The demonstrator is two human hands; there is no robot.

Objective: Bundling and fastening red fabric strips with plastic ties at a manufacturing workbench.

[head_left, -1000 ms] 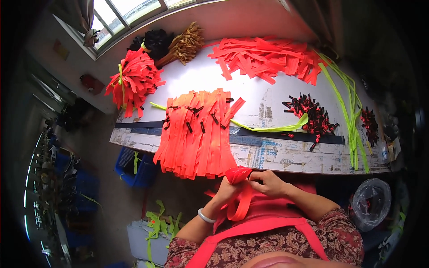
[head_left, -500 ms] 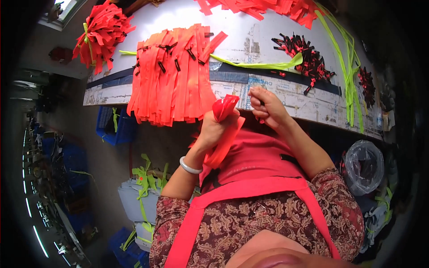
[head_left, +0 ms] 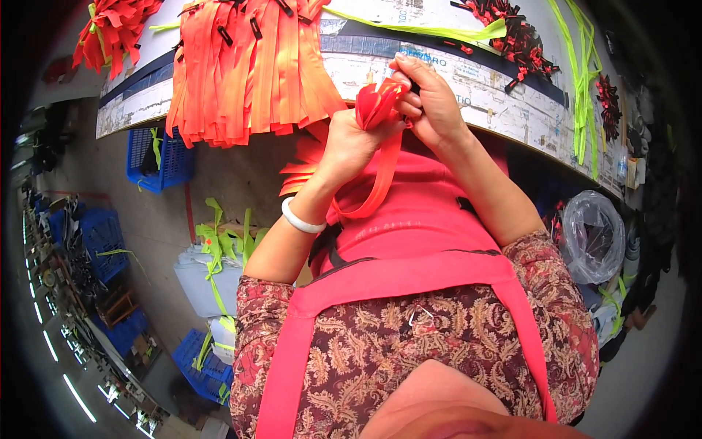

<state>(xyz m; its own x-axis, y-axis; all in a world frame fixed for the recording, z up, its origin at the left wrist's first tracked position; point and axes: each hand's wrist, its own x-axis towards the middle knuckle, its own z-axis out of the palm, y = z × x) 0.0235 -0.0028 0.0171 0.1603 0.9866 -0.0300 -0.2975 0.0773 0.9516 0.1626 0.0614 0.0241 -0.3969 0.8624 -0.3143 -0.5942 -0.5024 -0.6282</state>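
Only the head view here. Both hands are up at the table edge [head_left: 512, 121], working on one red strip [head_left: 376, 110]. The left hand [head_left: 351, 143] is closed around the bunched top of it, and the right hand [head_left: 431, 99] pinches that same end from the other side, fingers tight together. The rest of the red strip hangs in a loop down over the pink apron [head_left: 409, 219], so it sits right between the hands and the body.

Around it: a big sheaf of orange strips [head_left: 241, 73] drapes off the table just left of the left hand, close but not touching as far as I can see. A long lime-green strip [head_left: 431, 31] lies across the table above the hands, and a pile of small dark red-and-black pieces [head_left: 512, 29] sits beyond it to the right. More green strips [head_left: 578, 73] run down the right side.

Below the edge there's floor with a blue crate [head_left: 157, 150] on the left and a clear plastic bag [head_left: 592, 234] on the right. Open room is mostly down and left, by the lap.
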